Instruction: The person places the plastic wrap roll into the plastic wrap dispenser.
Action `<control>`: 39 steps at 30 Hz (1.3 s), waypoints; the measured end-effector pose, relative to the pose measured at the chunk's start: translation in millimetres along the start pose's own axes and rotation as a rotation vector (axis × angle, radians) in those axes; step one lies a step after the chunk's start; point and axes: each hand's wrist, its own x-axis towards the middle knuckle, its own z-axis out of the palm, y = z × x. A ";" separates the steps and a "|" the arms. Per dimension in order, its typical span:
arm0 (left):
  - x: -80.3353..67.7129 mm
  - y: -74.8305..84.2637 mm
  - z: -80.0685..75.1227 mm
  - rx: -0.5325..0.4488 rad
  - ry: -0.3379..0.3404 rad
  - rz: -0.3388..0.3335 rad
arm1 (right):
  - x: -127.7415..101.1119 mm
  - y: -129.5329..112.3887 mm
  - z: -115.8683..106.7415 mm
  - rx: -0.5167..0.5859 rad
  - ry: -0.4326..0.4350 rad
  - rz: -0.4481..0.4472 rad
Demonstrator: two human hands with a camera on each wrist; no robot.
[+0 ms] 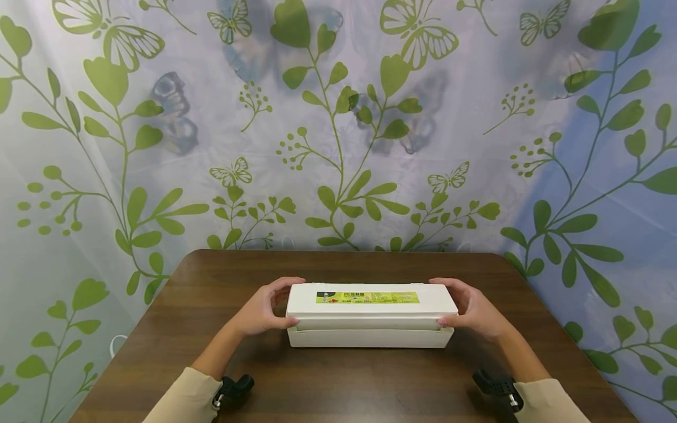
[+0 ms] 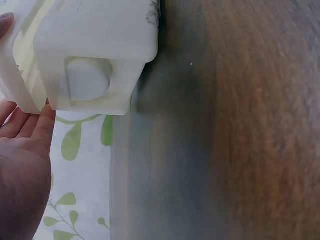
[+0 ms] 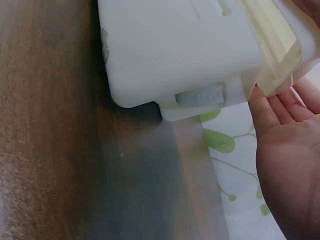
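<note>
A long white cling film box stands on the brown table, its lid [image 1: 441,298] carrying a green and yellow label [image 1: 367,298]. A gap shows between this lid and the white base [image 1: 370,339] below. My left hand [image 1: 261,309] grips the lid's left end, thumb at the front and fingers behind. At the other end my right hand [image 1: 478,311] holds it the same way. In the left wrist view, the base [image 2: 100,35] has a recess in its end wall. The right wrist view shows the lid [image 3: 306,37] tilted up from the base [image 3: 175,50].
The brown wooden table [image 1: 370,388] reaches back to a curtain [image 1: 338,147] printed with green leaves and butterflies. Black straps [image 1: 235,388] circle both wrists, below beige sleeves [image 1: 185,396]. A pale loop [image 1: 115,343] hangs by the table's left edge.
</note>
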 end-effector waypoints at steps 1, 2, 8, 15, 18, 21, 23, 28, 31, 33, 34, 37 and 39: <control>-0.1 0.0 0.6 0.005 0.000 -0.004 | -0.9 0.3 -0.1 -0.003 0.000 -0.005; -0.2 -0.1 1.1 0.011 0.000 -0.004 | -1.6 0.8 0.0 -0.005 0.001 -0.010; -0.6 -2.1 3.5 0.026 -0.008 0.009 | -4.9 4.0 1.2 -0.023 0.024 0.001; -1.9 -2.6 4.9 0.036 -0.008 0.004 | -6.8 8.8 1.0 -0.021 0.029 0.027; -3.3 -3.6 4.9 0.045 -0.007 0.006 | -6.9 11.6 0.5 -0.025 0.025 0.029; -4.9 -4.7 4.8 0.048 -0.005 0.001 | -7.1 13.2 1.2 -0.023 0.025 0.040; -5.8 -5.8 4.7 0.051 -0.005 0.001 | -7.3 13.8 1.9 -0.024 0.030 0.053; -7.3 -7.7 4.1 0.039 -0.010 -0.005 | -6.9 14.2 3.3 -0.028 0.035 0.070; -7.7 -8.0 3.9 0.027 -0.017 -0.012 | -6.3 13.7 3.9 -0.037 0.038 0.072; -7.6 -8.0 4.0 0.023 -0.024 -0.021 | -6.3 13.4 4.3 -0.043 0.041 0.077; -7.4 -7.9 4.0 0.023 -0.027 -0.023 | -6.4 13.4 4.4 -0.044 0.042 0.079; -6.6 -6.7 4.2 0.016 -0.038 -0.040 | -7.1 14.0 4.9 -0.046 0.046 0.091; -6.1 -5.4 4.4 0.010 -0.045 -0.052 | -7.7 15.1 5.1 -0.047 0.049 0.101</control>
